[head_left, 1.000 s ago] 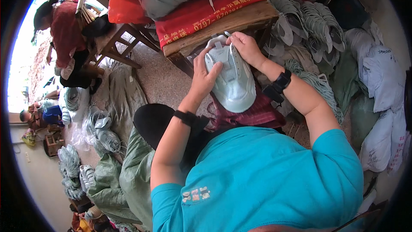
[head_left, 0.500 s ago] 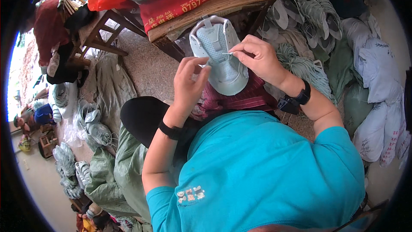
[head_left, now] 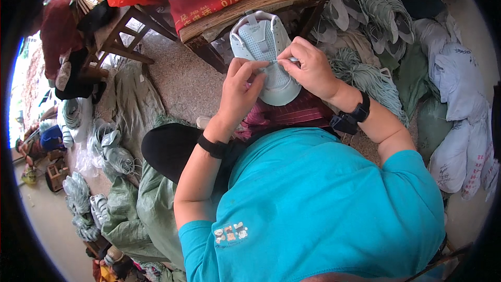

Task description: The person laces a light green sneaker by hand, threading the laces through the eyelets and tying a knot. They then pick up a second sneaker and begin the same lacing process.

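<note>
Behind the shoe upper (head_left: 263, 52), a wooden bench (head_left: 250, 8); shoe piles (head_left: 373, 8) right

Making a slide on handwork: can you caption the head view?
Both hands, left hand and right hand, work on a pale blue shoe upper held over the lap.

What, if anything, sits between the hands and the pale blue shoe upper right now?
Nothing visible does. The left hand rests directly on the pale blue shoe upper, and the right hand pinches at its mesh beside a thin needle. Both touch it with no gap.
</note>
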The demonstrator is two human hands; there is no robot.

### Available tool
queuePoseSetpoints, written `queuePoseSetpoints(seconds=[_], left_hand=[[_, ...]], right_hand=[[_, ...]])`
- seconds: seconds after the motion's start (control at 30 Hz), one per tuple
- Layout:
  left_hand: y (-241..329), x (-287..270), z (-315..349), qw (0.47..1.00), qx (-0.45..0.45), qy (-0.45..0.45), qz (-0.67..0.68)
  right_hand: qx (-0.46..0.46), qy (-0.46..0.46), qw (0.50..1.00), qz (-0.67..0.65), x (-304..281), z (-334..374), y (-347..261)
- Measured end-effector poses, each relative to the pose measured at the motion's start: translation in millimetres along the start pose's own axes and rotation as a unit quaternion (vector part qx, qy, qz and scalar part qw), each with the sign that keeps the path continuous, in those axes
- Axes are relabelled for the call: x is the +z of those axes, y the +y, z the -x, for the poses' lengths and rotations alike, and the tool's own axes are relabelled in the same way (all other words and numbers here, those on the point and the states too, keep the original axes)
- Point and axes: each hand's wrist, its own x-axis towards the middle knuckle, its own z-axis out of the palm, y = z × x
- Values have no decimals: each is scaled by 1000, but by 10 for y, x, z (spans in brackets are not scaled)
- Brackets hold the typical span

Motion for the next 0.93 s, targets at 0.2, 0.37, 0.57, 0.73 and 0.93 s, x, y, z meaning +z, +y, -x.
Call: queuePoseSetpoints(seconds=[0.2, 0.37, 0.57, 0.73, 0.93], left_hand=[[-68, 16, 25, 999, 0, 11, 30], [-109, -23, 6, 999, 1, -15, 40], [-143, -76, -10, 998, 1, -37, 47], [-94, -101, -8, 998, 13, -45, 37], [-112, -133, -37, 998, 35, -58, 10]], right_hand=[[-106, -5, 989, 104, 15, -39, -44], [-67, -21, 996, 60, 32, -33, -40], [40, -35, 998, -32, 24, -37, -18], [10, -13, 1000, -8, 31, -19, -30], [-96, -28, 987, 127, 31, -24, -23]])
